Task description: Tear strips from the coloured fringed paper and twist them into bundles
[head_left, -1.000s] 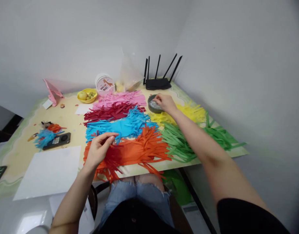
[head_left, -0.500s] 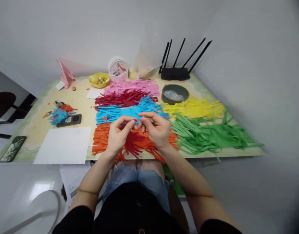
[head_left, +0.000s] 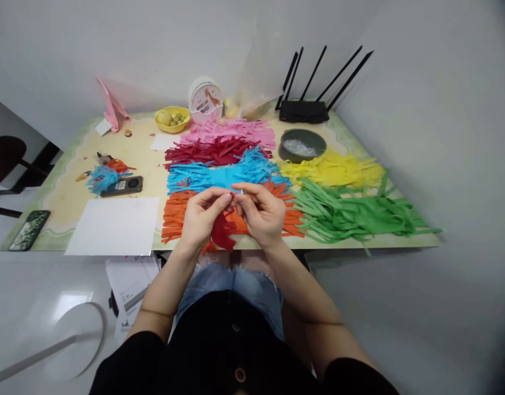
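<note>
My left hand is closed in a pinch on a red fringed piece that hangs below the fingers. Close against it, my right hand is also pinched, with a small pale, shiny bit showing at its fingertips, too small to name. Both hands are held over an orange fringed sheet. Just beyond them lies a blue fringed sheet, then a dark red one and a pink one. Whether the sheets are paper or cloth, I cannot tell.
Yellow and green fringed sheets lie at right, near a dark round bowl and a router. White paper, a phone, another dark device and a yellow fruit bowl are at left.
The view has shifted, so the table sits higher in it. My hands stay pinched together, and the red piece below them now hangs bunched where its strands were spread.
</note>
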Available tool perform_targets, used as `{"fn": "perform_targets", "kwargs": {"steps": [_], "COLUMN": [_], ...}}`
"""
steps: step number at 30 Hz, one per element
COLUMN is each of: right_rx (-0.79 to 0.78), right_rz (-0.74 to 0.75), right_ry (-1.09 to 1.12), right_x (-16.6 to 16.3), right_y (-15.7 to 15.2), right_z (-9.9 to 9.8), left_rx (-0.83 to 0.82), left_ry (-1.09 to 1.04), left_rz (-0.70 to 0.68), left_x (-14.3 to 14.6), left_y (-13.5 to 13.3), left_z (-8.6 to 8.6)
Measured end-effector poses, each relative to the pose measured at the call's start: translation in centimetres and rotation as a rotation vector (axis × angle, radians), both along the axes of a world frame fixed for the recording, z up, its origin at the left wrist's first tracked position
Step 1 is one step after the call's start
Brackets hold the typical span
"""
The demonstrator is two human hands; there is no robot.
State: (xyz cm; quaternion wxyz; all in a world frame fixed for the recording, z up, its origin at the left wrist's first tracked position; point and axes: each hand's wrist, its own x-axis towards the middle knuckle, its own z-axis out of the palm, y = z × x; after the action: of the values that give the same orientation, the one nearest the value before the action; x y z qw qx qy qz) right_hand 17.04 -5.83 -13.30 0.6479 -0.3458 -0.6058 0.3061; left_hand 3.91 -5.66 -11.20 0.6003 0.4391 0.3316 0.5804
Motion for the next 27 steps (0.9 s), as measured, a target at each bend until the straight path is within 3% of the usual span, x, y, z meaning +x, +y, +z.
{"fn": "perform_targets", "kwargs": {"steps": [4, 9, 13, 19, 27], "right_rx": [0.112, 0.256, 0.305, 0.294, 0.408], "right_rz": [-0.011, -0.046, -0.026, -0.038, -0.132], "right_ry": [-0.122, -0.370, -0.532, -0.559, -0.621], "right_x": [0.6, 1.7, 2.4, 2.4, 2.2], "right_y": [-0.2, -0.3, -0.4, -0.9, -0.2], "right_z": [-0.4, 0.1, 0.8, 1.3, 0.6], "left_rx": [-0.173, -0.288, -0.299, -0.288, -0.314], "left_ry": [-0.100, -0.152, -0.134, -0.124, -0.173], "left_rz": [-0.144, -0.211, -0.219, -0.186, -0.207], "left_x": [-0.1, -0.2, -0.4, -0.1, 0.3], "left_y": [-0.6, -0.9, -1.1, -1.5, -0.8], "left_z": [0.2, 0.3, 0.4, 0.5, -0.4]}}
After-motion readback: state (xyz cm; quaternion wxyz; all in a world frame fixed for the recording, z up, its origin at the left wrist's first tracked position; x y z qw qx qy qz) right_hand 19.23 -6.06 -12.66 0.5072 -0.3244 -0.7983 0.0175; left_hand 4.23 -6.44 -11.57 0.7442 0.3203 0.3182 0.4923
